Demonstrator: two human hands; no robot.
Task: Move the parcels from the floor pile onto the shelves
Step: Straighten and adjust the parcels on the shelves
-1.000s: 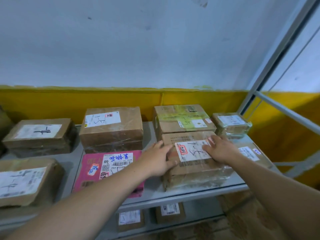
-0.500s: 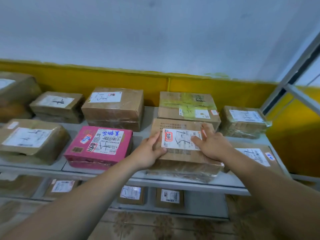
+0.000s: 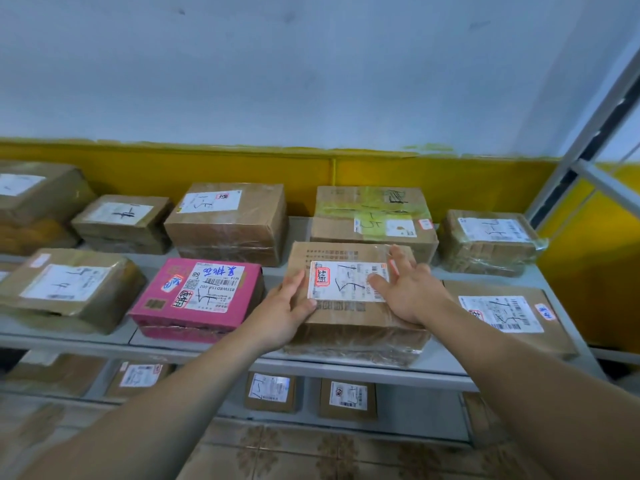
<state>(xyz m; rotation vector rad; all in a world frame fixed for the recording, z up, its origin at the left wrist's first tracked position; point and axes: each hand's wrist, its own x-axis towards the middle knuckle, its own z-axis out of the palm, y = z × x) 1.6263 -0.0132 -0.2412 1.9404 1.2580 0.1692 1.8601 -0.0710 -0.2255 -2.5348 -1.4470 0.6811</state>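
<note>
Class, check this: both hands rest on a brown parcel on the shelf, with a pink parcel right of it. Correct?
No. The head view shows the pink parcel left of the brown parcel that the left hand and right hand rest on.

There is one pink parcel [image 3: 197, 296]. Brown parcels [image 3: 225, 230] number at least twelve: three left of the pink one, one behind it, four to its right, four below it. Two hands show: left hand [image 3: 287, 310], right hand [image 3: 408, 292].
</note>
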